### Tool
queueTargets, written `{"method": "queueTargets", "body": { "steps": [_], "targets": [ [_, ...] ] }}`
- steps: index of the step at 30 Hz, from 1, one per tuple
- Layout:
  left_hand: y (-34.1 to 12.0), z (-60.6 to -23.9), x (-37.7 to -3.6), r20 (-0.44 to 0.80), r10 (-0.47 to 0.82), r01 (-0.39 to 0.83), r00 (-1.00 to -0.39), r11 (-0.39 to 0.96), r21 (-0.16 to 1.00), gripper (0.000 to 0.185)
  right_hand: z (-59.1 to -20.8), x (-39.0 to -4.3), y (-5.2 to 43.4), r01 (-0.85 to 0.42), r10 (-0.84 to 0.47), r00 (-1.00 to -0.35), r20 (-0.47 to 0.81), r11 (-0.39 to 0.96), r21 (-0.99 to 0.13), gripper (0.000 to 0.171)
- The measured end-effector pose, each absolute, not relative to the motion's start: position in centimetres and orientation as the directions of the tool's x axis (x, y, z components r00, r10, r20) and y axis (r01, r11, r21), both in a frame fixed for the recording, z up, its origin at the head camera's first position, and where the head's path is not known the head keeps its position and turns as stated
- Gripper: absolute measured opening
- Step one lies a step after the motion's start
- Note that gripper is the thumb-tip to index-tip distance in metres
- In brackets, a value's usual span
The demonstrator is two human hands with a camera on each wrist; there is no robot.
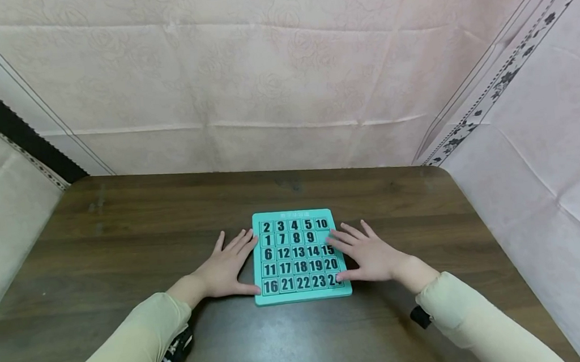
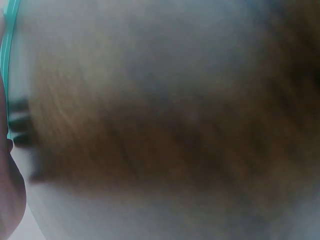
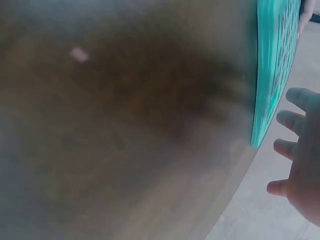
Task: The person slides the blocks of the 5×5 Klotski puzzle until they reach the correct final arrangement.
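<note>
The full layout is given only by the head view: a teal number puzzle board point(image 1: 300, 256) is laid flat on a dark wooden table point(image 1: 120, 228), near its front middle. In the wrist views only the board's teal edge point(image 3: 267, 75) is seen, against blurred wood. The left hand point(image 1: 227, 268) is spread flat on the table, thumb touching the board's left edge. The right hand point(image 1: 369, 254) is likewise spread, fingertips resting over the right-hand tiles. Nothing is grasped by either hand.
</note>
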State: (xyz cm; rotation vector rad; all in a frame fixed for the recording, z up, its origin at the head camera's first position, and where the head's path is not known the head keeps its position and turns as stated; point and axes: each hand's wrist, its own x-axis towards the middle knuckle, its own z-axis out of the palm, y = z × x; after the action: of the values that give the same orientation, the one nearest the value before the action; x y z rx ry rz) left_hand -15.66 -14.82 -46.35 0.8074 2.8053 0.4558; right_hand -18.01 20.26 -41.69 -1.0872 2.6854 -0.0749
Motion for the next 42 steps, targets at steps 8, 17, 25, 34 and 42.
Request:
{"method": "queueTargets", "body": {
  "steps": [8,17,25,34,42],
  "targets": [
    [-14.6,-46.2,-15.4,-0.101,0.542,0.481,-0.834,0.805,0.348,0.112,-42.0,-20.4,19.9,-0.619,-0.632,-0.74,-0.232,0.774,-0.131,0.086],
    [-14.5,-46.1,-15.2,-0.103,0.541,0.477,-0.835,0.804,0.354,0.11,-42.1,-21.2,19.5,-0.594,-0.608,-0.748,-0.266,0.792,-0.142,0.086],
    [-14.6,-46.2,-15.3,-0.096,0.544,0.48,-0.834,0.8,0.36,0.111,-42.6,-21.4,19.5,-0.597,-0.607,-0.742,-0.285,0.791,-0.131,0.084],
    [-14.8,-46.3,-15.5,-0.09,0.541,0.485,-0.836,0.805,0.342,0.113,-42.3,-21.0,19.2,-0.608,-0.615,-0.737,-0.279,0.784,-0.123,0.085],
    [-14.8,-46.1,-15.5,-0.092,0.542,0.483,-0.835,0.804,0.347,0.112,-42.4,-20.2,19.4,-0.607,-0.619,-0.735,-0.278,0.783,-0.137,0.085]
  ]
}}
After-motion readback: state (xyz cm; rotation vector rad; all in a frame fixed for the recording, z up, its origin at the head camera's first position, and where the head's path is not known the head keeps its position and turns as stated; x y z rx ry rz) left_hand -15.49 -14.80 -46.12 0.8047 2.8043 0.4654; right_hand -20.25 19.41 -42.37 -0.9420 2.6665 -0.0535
